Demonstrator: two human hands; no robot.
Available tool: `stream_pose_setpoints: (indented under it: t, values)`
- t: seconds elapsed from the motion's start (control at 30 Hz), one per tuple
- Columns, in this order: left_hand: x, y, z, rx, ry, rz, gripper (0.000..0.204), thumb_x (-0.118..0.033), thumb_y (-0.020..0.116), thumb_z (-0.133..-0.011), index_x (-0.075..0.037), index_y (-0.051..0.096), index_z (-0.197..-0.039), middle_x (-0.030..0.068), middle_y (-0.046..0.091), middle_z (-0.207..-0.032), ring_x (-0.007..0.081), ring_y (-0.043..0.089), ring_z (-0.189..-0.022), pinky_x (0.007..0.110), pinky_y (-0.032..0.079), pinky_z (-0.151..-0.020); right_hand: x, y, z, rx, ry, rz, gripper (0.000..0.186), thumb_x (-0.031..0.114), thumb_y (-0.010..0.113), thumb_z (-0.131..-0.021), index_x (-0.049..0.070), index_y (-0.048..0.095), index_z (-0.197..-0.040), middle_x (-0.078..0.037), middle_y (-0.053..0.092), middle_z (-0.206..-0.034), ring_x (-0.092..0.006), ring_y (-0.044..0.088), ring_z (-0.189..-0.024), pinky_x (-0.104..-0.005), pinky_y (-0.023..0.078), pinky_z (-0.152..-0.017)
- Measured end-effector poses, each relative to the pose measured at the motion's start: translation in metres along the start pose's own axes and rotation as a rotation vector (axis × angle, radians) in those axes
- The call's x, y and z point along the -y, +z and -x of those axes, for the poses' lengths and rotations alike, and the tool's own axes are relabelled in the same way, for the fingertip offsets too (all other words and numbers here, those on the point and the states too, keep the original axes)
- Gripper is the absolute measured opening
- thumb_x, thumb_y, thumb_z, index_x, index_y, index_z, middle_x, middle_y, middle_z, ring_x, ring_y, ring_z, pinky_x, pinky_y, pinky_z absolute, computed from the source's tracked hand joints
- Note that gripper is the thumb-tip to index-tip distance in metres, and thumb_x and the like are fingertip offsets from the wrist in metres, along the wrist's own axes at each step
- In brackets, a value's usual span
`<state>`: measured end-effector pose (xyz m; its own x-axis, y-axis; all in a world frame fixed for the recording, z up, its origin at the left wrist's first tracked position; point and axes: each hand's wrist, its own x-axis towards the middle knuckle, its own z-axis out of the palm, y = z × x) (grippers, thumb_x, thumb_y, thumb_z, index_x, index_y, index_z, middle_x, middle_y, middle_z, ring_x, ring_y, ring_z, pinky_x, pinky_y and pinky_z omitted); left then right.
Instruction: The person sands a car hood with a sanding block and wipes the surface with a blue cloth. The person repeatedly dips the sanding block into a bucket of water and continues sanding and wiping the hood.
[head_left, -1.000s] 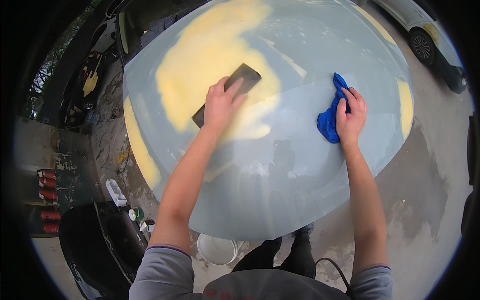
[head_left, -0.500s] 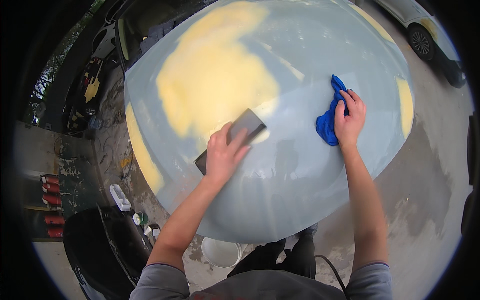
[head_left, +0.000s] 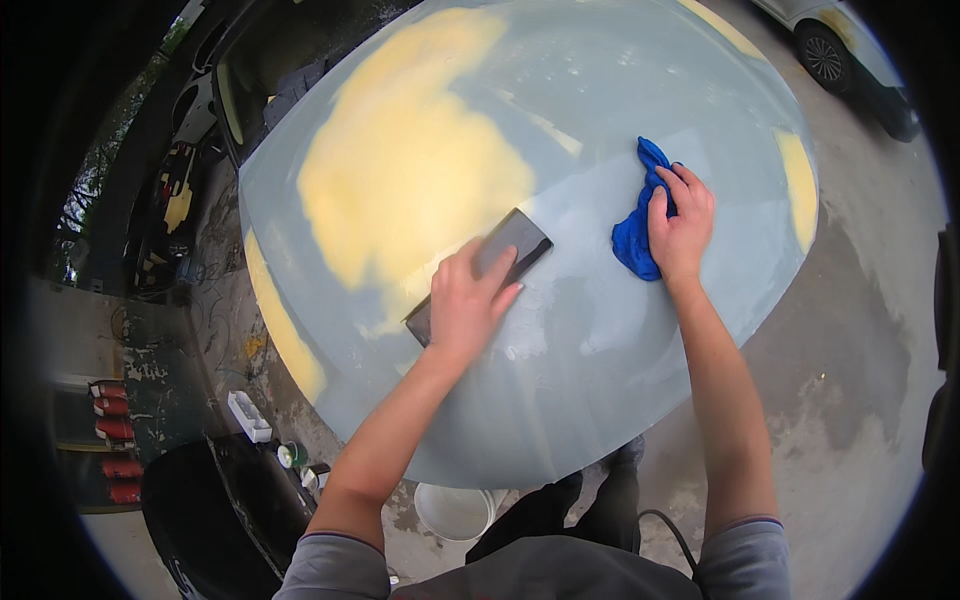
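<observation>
A large grey car hood [head_left: 560,400] with a broad yellow filler patch [head_left: 400,160] lies in front of me. My left hand [head_left: 465,305] grips a long dark grey sanding block [head_left: 527,238], its fingers spread over the top. The block rests flat at a slant across the patch's near right border; its underside is hidden. Farther right, my right hand [head_left: 685,225] has its fingers curled over a crumpled blue cloth [head_left: 634,242] lying on the grey surface.
A white bucket [head_left: 455,512] stands on the floor below the hood's near edge. At left are a white tray [head_left: 249,416], a small can [head_left: 291,455] and a black car part [head_left: 205,520]. A parked car's wheel [head_left: 824,57] shows at far right.
My left hand has slid the sanding block to the right over the hood. My right hand and the cloth keep their place on the panel, while the whole view has shifted slightly.
</observation>
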<state>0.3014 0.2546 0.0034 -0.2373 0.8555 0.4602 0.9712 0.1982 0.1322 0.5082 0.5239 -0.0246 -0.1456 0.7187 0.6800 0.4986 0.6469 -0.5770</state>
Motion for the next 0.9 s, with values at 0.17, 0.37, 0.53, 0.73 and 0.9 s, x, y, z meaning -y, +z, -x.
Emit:
stream_pose_setpoints:
  t: [0.17,0.37,0.53,0.73,0.9]
  values:
    - [0.042,0.019,-0.095,-0.064,-0.091,-0.099,0.054,-0.034,0.084,-0.097,-0.024,0.073,-0.148,0.0235,0.065,-0.146,0.0416,0.064,-0.122,0.050,0.057,-0.103,0.022,0.007,0.006,0.000,0.007,-0.113,0.029,0.013,0.073,-0.095,0.016,0.084,-0.122,-0.010,0.075,-0.134,-0.0343,0.067,-0.125,-0.0446,0.056,-0.105]
    - [-0.005,0.007,-0.020,0.046,0.025,-0.024,0.054,-0.033,0.087,-0.094,-0.023,0.076,-0.145,0.0218,0.061,-0.149,0.0400,0.064,-0.125,0.052,0.054,-0.106,-0.001,0.001,0.005,-0.017,-0.016,-0.039,0.028,0.014,0.074,-0.094,0.016,0.084,-0.121,-0.010,0.075,-0.133,-0.0344,0.067,-0.123,-0.0449,0.056,-0.105]
    - [0.021,0.016,-0.074,-0.025,-0.072,-0.070,0.056,-0.031,0.089,-0.092,-0.022,0.075,-0.146,0.0230,0.063,-0.147,0.0411,0.063,-0.127,0.052,0.054,-0.107,0.017,0.005,0.007,-0.027,0.002,-0.110,0.027,0.014,0.075,-0.094,0.015,0.084,-0.119,-0.008,0.076,-0.132,-0.0338,0.067,-0.123,-0.0447,0.057,-0.103]
    - [-0.002,0.003,-0.011,0.023,0.021,-0.037,0.060,-0.028,0.093,-0.086,-0.026,0.076,-0.144,0.0207,0.062,-0.148,0.0404,0.064,-0.125,0.053,0.054,-0.106,0.003,0.002,0.005,-0.048,0.005,-0.063,0.026,0.013,0.075,-0.093,0.015,0.085,-0.117,-0.008,0.076,-0.130,-0.0344,0.068,-0.121,-0.0444,0.057,-0.103]
    - [0.022,0.018,-0.071,-0.042,-0.093,-0.100,0.056,-0.031,0.088,-0.095,-0.022,0.076,-0.148,0.0251,0.064,-0.147,0.0446,0.064,-0.125,0.052,0.055,-0.108,0.014,0.004,0.015,-0.027,0.002,-0.109,0.026,0.013,0.076,-0.093,0.015,0.085,-0.117,-0.008,0.076,-0.130,-0.0343,0.068,-0.121,-0.0446,0.058,-0.102]
